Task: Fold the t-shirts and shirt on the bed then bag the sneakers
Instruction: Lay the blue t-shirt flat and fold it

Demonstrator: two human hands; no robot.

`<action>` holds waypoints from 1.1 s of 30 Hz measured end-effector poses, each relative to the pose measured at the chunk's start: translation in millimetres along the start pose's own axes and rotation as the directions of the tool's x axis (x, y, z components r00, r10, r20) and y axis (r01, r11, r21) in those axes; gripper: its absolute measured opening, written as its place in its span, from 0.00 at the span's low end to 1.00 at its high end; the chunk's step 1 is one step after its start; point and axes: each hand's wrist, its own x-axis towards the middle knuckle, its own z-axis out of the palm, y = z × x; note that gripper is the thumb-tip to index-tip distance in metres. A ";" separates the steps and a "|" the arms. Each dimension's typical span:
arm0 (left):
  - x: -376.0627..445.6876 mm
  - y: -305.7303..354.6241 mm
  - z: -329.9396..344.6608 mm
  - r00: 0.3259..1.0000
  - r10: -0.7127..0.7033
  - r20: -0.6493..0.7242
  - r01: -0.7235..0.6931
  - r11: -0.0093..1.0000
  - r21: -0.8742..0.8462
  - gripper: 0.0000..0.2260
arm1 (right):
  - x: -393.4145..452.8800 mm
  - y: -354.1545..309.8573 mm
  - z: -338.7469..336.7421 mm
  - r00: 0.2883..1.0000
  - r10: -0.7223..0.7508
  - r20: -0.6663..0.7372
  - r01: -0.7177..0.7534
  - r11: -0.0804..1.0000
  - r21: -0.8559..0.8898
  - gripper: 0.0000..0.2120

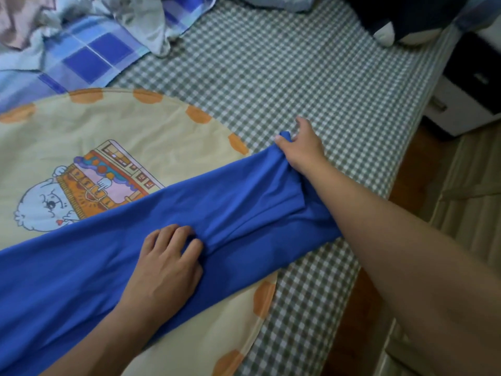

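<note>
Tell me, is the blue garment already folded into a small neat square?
No, the blue garment lies as a long strip, its far end pinched by the right hand.

A round cream cloth mat with orange dots and a cartoon print point(81, 147) is spread on green-and-white checked bedding point(284, 77); a crumpled blue plaid quilt point(89, 52) is seen beyond.
</note>
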 end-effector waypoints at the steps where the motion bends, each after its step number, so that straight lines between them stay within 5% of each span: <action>1: 1.4 -1.2 -0.4 1.000 0.002 0.013 -0.002 1.000 -0.020 0.10 | 6.0 -4.7 0.1 1.000 -0.007 0.005 0.007 1.000 -0.022 0.31; 3: 5.4 -5.6 -0.5 0.999 0.014 0.044 -0.011 0.998 -0.068 0.11 | 17.7 -12.2 1.8 1.000 0.002 0.026 -0.001 0.999 -0.037 0.20; 5: 11.0 -11.0 0.4 0.997 0.025 0.076 -0.016 0.993 -0.120 0.10 | 29.3 -14.2 0.4 0.992 0.120 -0.044 -0.109 0.975 0.195 0.07; 7: 17.8 -15.3 0.6 0.995 -0.005 0.102 0.022 0.985 -0.174 0.10 | 29.5 -15.8 -10.4 0.946 0.324 0.021 -0.281 0.786 0.550 0.04; 9: 22.1 -17.3 0.7 0.992 -0.051 0.115 0.077 0.970 -0.230 0.11 | 21.0 -10.0 -26.3 0.922 0.319 0.220 -0.382 0.657 0.649 0.07; 11: 22.5 -17.5 0.1 0.991 -0.073 0.114 0.102 0.956 -0.275 0.11 | 16.5 2.6 -37.5 0.923 0.203 0.327 -0.352 0.789 0.503 0.17; 14: 21.2 -17.2 -1.1 0.990 -0.076 0.114 0.107 0.949 -0.296 0.10 | 19.2 14.5 -40.5 0.952 0.050 0.303 -0.105 0.980 0.169 0.32; 19: 21.0 -15.5 1.2 0.991 -0.041 0.126 0.066 0.978 -0.200 0.15 | 26.9 11.2 -25.6 0.905 -0.042 0.424 -0.026 0.988 0.151 0.17; 23: 16.7 -12.0 6.3 0.996 0.009 0.086 -0.003 0.997 -0.075 0.15 | 33.6 12.3 -29.6 0.940 -0.046 0.339 -0.030 0.976 0.214 0.12; 27: 14.5 -16.2 5.0 0.999 0.030 0.041 -0.023 0.987 -0.162 0.15 | 42.3 19.3 -33.9 0.970 -0.031 0.243 -0.007 0.988 0.154 0.15; 31: 13.7 -18.2 4.0 0.998 0.031 0.057 -0.018 0.975 -0.221 0.14 | 32.5 17.6 -32.6 0.981 -0.090 -0.173 0.050 0.973 -0.227 0.14; 33: 16.5 -17.7 4.1 0.997 -0.003 0.080 0.022 0.972 -0.236 0.14 | 8.7 15.6 -40.0 0.945 -0.063 -0.322 0.008 0.986 -0.168 0.10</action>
